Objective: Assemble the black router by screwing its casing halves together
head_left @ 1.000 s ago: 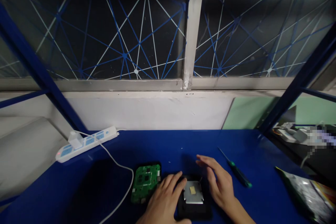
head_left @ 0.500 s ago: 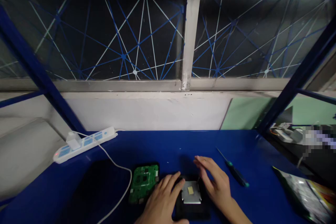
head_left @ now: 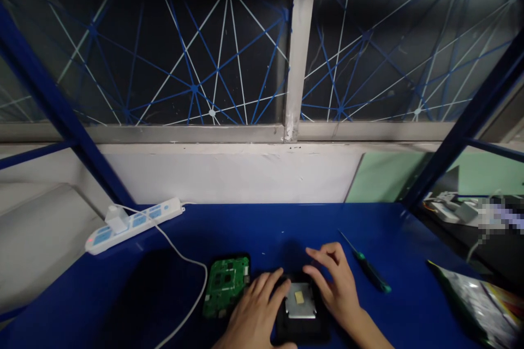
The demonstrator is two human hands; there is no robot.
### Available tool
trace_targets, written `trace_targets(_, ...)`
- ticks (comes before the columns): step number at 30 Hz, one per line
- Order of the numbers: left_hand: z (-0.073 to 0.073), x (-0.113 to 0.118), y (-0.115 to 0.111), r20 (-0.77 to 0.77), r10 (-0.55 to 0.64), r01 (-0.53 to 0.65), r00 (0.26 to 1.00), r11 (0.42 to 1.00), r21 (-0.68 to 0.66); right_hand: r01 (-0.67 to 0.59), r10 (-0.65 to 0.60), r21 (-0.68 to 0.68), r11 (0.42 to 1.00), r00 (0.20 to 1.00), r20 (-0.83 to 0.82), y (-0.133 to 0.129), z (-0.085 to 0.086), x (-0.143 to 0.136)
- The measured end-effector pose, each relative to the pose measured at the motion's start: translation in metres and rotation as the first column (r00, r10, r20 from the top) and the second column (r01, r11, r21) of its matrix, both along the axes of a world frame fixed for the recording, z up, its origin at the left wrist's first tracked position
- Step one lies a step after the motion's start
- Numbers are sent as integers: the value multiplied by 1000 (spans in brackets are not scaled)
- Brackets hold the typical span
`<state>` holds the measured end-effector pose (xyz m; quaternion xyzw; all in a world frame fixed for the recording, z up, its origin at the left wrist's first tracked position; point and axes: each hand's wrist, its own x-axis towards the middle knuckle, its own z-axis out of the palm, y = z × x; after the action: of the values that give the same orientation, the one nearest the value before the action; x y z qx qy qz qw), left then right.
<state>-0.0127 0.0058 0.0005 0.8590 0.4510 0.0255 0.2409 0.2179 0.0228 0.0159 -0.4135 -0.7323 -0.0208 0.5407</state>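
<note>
A black plastic casing (head_left: 303, 331) lies on the blue table in front of me. On it sits a silver metal plate (head_left: 301, 310) with a small yellowish pad (head_left: 299, 297) in its middle. My left hand (head_left: 257, 305) rests along the casing's left side, fingers stretched out and the tips near the plate's left edge. Over the casing's right edge is my right hand (head_left: 338, 283), its thumb and forefinger apart and nothing visible between them. A green circuit board (head_left: 226, 286) lies just left of my left hand, in a dark tray-like shell, partly covered by that hand.
A screwdriver (head_left: 370, 270) with a dark green handle lies to the right. Farther right is a shiny plastic packet (head_left: 477, 302). A white power strip (head_left: 137, 225) with a plugged-in adapter stands at the back left, and its white cable (head_left: 192, 259) curves toward me.
My right hand's fingers have spread from a bunched pose, the thumb tip lifting away from the casing's right edge. The left hand stays in place; the view has shifted slightly.
</note>
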Motion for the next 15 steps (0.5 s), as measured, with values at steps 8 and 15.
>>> trace_targets(8,6,2,5,-31,-17,16,999,1000,-26,-132,128,-86,987,991,-46,-1,-5,3)
trace_targets(15,7,2,1,-14,-9,9,1000,1000,-17,-29,29,6,1000,999,-43,0,-4,3)
